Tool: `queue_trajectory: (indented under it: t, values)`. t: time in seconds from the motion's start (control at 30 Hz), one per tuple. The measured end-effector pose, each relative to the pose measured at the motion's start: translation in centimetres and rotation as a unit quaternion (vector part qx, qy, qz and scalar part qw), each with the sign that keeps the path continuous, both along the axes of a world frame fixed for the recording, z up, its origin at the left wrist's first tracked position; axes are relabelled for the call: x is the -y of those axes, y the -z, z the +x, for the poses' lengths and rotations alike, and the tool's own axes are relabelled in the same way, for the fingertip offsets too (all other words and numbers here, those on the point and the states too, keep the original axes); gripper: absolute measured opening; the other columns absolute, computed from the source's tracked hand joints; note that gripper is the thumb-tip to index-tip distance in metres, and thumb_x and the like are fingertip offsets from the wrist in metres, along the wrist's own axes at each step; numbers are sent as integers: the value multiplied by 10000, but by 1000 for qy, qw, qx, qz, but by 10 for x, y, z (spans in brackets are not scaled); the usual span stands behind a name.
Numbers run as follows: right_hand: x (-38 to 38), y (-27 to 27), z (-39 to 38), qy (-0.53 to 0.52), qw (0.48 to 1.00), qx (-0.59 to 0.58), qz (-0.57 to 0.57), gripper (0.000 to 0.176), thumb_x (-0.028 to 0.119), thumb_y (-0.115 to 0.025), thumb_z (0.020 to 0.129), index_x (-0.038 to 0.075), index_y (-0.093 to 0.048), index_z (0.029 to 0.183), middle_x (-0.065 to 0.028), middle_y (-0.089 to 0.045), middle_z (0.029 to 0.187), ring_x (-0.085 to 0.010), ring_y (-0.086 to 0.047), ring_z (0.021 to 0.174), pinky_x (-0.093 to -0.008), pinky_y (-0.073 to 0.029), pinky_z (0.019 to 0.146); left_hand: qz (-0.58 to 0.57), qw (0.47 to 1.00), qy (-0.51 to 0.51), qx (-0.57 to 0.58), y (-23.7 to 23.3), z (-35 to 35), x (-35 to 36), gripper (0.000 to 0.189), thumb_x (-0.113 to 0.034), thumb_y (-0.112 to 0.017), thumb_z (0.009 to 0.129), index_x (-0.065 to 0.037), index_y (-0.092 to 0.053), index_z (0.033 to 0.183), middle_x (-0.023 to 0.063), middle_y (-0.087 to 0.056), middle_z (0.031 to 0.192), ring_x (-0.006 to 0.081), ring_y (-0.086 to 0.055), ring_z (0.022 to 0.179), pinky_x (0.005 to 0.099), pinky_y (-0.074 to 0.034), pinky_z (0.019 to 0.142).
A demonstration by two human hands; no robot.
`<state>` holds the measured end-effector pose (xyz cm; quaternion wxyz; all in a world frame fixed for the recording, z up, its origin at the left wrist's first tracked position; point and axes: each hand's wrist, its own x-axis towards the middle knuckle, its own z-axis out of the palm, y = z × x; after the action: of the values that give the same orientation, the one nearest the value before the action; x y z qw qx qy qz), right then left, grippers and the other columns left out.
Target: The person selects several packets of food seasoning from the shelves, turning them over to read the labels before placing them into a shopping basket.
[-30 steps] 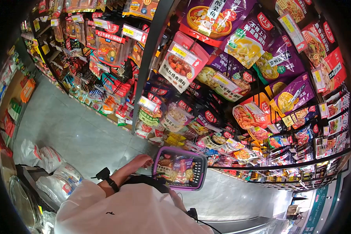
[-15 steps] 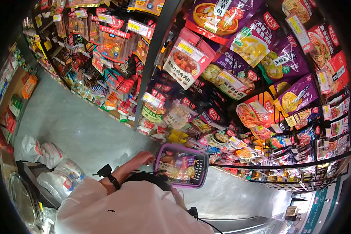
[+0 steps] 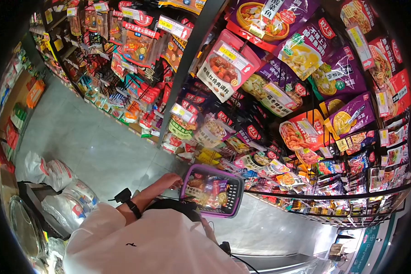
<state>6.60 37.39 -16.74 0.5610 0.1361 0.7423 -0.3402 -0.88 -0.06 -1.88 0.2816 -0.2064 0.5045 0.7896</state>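
Note:
A purple-rimmed black shopping basket (image 3: 239, 194) hangs in front of my body, holding several bagged seasoning packets (image 3: 210, 188). My left hand (image 3: 171, 181) is just left of its rim, fingers curled in loosely with nothing showing in them. A dark band circles that wrist. At the basket's near edge is my right hand (image 3: 208, 227), its fingers mostly hidden by the basket and my clothing. Only the right arm reaches the basket's near side.
A tall rack of hanging seasoning pouches (image 3: 301, 50) with price tags rises ahead and right. Another rack (image 3: 137, 41) stands left, beyond a black post (image 3: 180, 68). White plastic sacks (image 3: 71, 203) lie low at left, beside the grey tiled floor (image 3: 100, 146).
The racks have shifted slightly right and down in the view. The basket sits a little higher, and my left hand stays beside it.

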Motion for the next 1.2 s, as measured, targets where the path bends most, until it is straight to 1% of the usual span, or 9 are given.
queue_trajectory:
  t: [0.2,0.33,0.43,0.53,0.6,0.67,0.9,1.03,1.2]
  values:
    - [3,-4,-10,-291,951,-55,88,278,211,-434,904,68,-592,1083,-151,-632,1015,-313,-599,933,-385,-467,828,11,1000,0,-2,-1,3,6,228,-261,-489,857,-72,-617,857,27,-639,839,132,-604,760,290,-460,677]
    - [-12,9,-34,-532,702,-468,73,208,169,-453,864,90,-618,964,-158,-633,921,-342,-608,843,-421,-486,750,22,999,-28,4,0,3,7,227,-262,-494,854,-72,-619,857,23,-639,836,129,-606,753,294,-460,678]
    - [-23,37,-79,-573,609,-529,143,196,176,-460,858,99,-630,919,-132,-632,865,-304,-615,823,-386,-488,725,26,999,-44,-3,0,6,10,234,-252,-494,881,-50,-613,884,39,-626,827,134,-595,752,279,-480,695]
    - [5,13,-122,-89,853,-495,-144,131,135,-517,815,63,-599,889,-104,-615,836,-276,-602,799,-354,-472,715,20,998,-60,0,6,7,14,241,-269,-494,882,-51,-597,889,37,-626,850,130,-593,770,281,-475,698]
    - [40,-16,-156,-81,882,-430,-174,139,125,-540,813,45,-582,919,-87,-608,845,-246,-594,797,-344,-464,720,24,997,-68,-2,10,10,18,244,-281,-497,868,-64,-605,893,34,-631,865,128,-596,790,290,-468,691]
    - [70,-37,-195,-346,820,-454,-37,172,131,-550,832,33,-569,973,-78,-604,847,-211,-588,793,-342,-459,719,23,996,-83,-2,11,14,22,249,-289,-496,863,-68,-606,899,35,-631,878,127,-597,801,294,-465,691]
    - [200,-174,-232,-207,886,-378,-173,300,114,-603,835,12,-529,1107,-89,-592,899,-174,-563,830,-296,-457,755,20,987,-156,21,14,37,55,267,-295,-494,865,-55,-587,940,49,-627,911,146,-597,814,298,-468,714]
    - [239,-167,-257,-192,724,-620,-235,372,106,-603,833,2,-493,1173,-131,-561,1083,-182,-547,961,-301,-449,807,40,974,-220,35,28,57,72,257,-280,-499,887,-48,-576,966,62,-620,946,172,-593,851,309,-467,736]
    - [291,-136,-301,55,775,-593,-211,443,143,-620,809,13,-472,1207,-158,-555,1116,-256,-535,1024,-344,-436,873,45,961,-267,58,31,65,83,231,-266,-489,900,-62,-569,976,55,-620,954,165,-594,854,300,-464,744]
